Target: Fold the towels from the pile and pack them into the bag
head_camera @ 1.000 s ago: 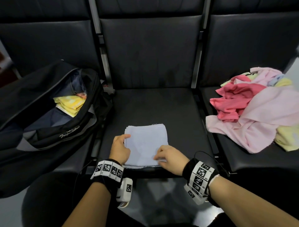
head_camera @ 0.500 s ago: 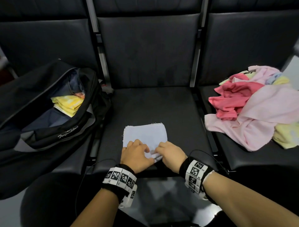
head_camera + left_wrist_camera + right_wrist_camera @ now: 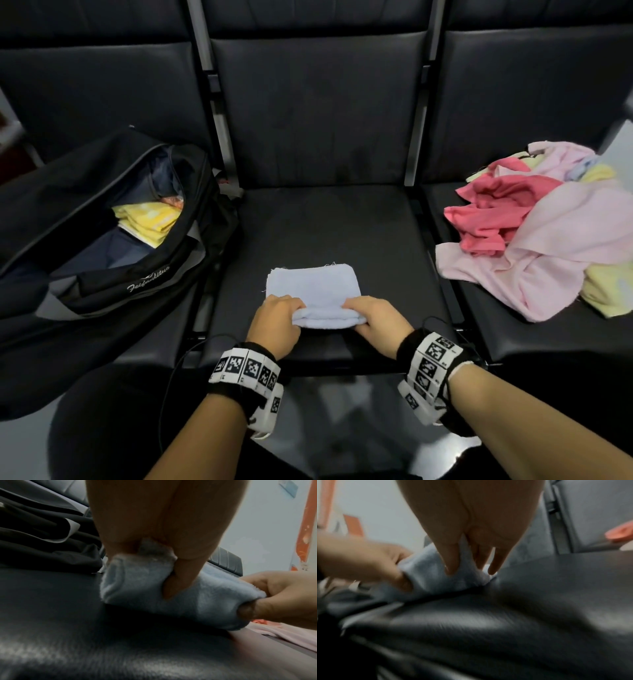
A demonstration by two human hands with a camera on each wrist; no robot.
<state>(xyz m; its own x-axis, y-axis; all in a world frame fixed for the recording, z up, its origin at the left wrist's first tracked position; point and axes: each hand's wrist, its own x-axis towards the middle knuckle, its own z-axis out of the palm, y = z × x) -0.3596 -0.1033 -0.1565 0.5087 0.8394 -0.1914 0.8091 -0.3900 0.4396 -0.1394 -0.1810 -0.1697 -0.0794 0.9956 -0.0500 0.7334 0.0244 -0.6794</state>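
Observation:
A light blue towel (image 3: 313, 286) lies folded on the middle seat (image 3: 325, 233), its near edge rolled up into a thick fold (image 3: 154, 592). My left hand (image 3: 279, 322) grips the left end of that roll, thumb under and fingers over. My right hand (image 3: 375, 322) pinches the right end (image 3: 465, 574) the same way. The open black bag (image 3: 102, 240) sits on the left seat with a folded yellow towel (image 3: 147, 219) inside. The pile of towels (image 3: 548, 233), pink, red and yellow, lies on the right seat.
Black seat backs (image 3: 315, 109) rise behind all three seats, with metal posts (image 3: 219, 113) between them. The front edge of the middle seat (image 3: 318, 363) is just under my wrists. My dark-clad knee (image 3: 113, 421) is at the lower left.
Both hands moved to the towel's near edge and lifted it into a roll, turning it away from me. The flat part of the towel looks shorter than a second ago.

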